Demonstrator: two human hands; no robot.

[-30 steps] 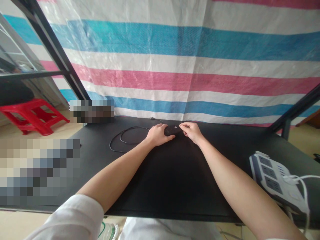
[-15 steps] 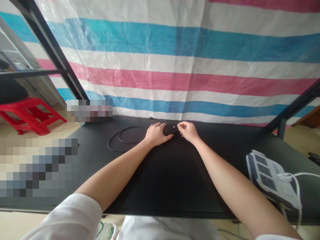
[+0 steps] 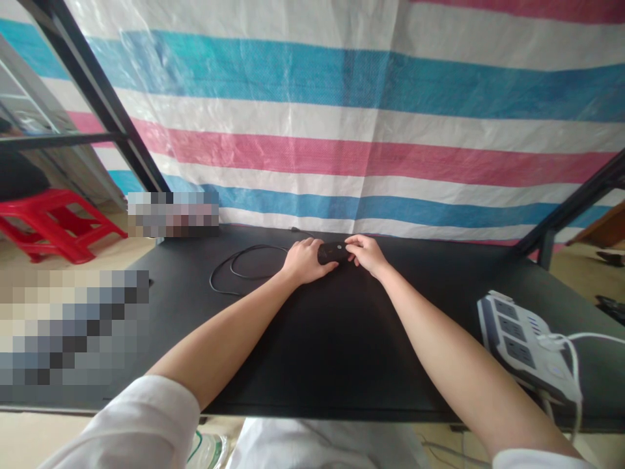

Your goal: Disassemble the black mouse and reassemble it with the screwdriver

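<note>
A black computer mouse point(image 3: 334, 253) with a small light round mark lies on the black table point(image 3: 322, 345), near its far edge. My left hand point(image 3: 306, 262) is wrapped round the left end of the mouse, thumb on the near side and fingers on the far side. At the other end, my right hand point(image 3: 364, 253) has its thumb and forefinger pinched together against the mouse. A thin black cable point(image 3: 224, 264) lies in loops to the left of my left hand, and a small plug end point(image 3: 295, 230) shows near the far edge.
A white power strip point(image 3: 530, 345) with white cords sits on the right of the table. Behind hangs a striped plastic sheet point(image 3: 293, 117). Black frame posts stand at both sides. A red stool point(image 3: 58, 221) is on the floor at left. Blurred patches cover parts of the left side.
The view has shifted slightly. My right fingers have moved a little over the right end of the mouse, and my left hand keeps its hold.
</note>
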